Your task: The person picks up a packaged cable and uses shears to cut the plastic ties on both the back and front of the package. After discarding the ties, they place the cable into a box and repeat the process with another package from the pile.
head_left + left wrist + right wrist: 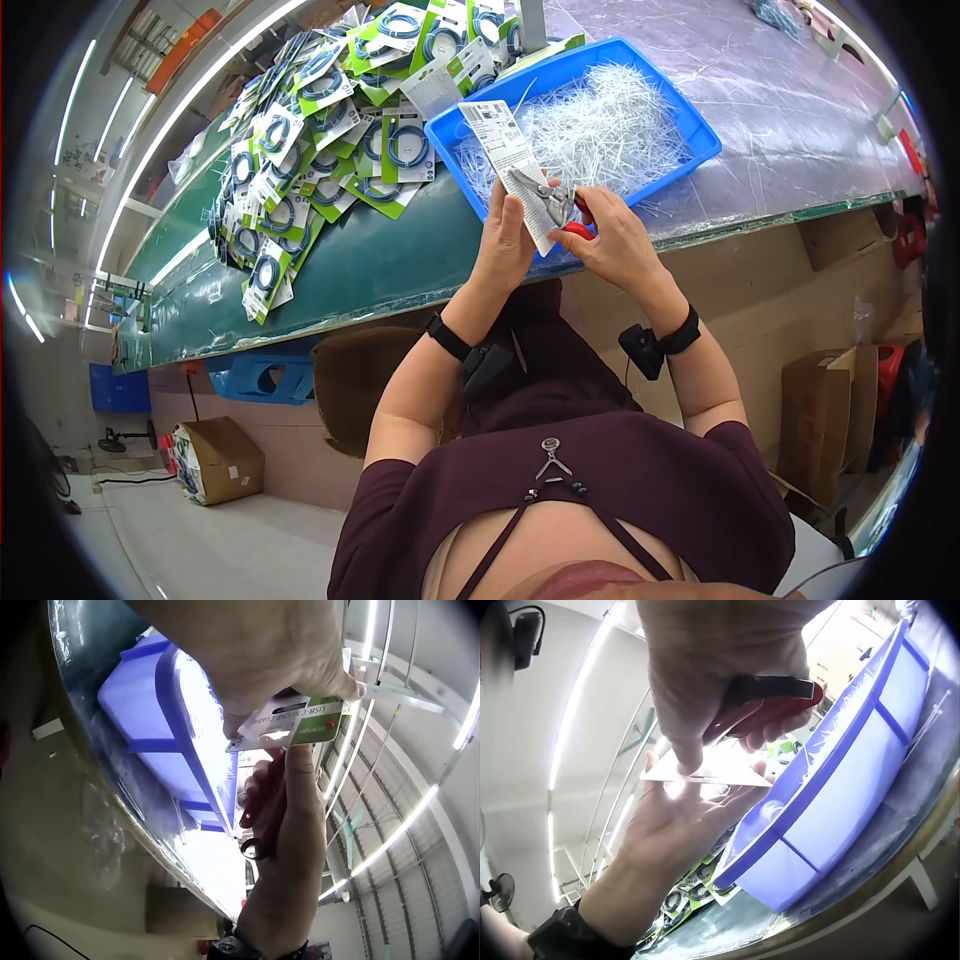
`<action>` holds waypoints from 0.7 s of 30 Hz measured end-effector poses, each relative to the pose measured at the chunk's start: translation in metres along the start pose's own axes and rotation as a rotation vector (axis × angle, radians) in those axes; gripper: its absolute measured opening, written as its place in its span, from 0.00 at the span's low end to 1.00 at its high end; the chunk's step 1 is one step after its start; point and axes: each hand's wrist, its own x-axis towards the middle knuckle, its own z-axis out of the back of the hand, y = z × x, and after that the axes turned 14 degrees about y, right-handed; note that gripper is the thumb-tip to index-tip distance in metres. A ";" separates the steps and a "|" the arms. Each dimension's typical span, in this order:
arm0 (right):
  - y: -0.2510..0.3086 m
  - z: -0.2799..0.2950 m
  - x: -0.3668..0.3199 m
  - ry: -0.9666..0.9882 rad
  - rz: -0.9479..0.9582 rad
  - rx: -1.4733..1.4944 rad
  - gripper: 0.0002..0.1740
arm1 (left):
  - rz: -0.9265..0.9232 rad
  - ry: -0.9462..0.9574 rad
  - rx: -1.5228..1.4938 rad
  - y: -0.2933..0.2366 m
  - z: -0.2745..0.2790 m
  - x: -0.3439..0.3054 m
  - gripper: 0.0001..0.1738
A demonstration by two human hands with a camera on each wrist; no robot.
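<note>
My left hand (503, 248) holds a printed cable packaging card (498, 140) up over the near left side of a blue tray (700, 150), thumb along its edge. Lettering on the card (311, 720) in the left wrist view reads USB-C. Red-handled cutting pliers (550, 200) are gripped in my right hand (618, 240), their metal jaws lying against the card's printed face. From the right wrist view, the red handle (761, 705) shows inside the curled fingers, and the left hand (671, 825) supports the card (712, 776) from below.
Thin white plastic strips (600, 120) fill the tray. Left of it, a large pile of carded cables (330, 140) covers part of the green tabletop (380, 265). Cardboard boxes (220, 460) stand on the floor, and a blue plastic stool (262, 378) is under the table.
</note>
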 end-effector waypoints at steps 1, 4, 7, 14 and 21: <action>-0.001 0.000 0.000 -0.010 0.007 0.005 0.32 | 0.008 -0.012 -0.008 0.000 -0.001 -0.001 0.39; -0.004 -0.003 -0.001 -0.011 0.016 0.047 0.32 | 0.029 -0.035 -0.011 0.001 -0.007 -0.001 0.43; -0.004 -0.004 -0.001 0.008 0.025 0.126 0.33 | 0.055 -0.056 0.002 0.001 -0.011 0.001 0.51; 0.002 0.003 -0.002 0.001 0.001 0.034 0.31 | 0.010 -0.005 -0.090 0.002 -0.008 0.000 0.38; -0.002 0.001 0.001 0.113 -0.060 0.151 0.29 | 0.060 -0.049 0.102 0.001 0.001 -0.002 0.38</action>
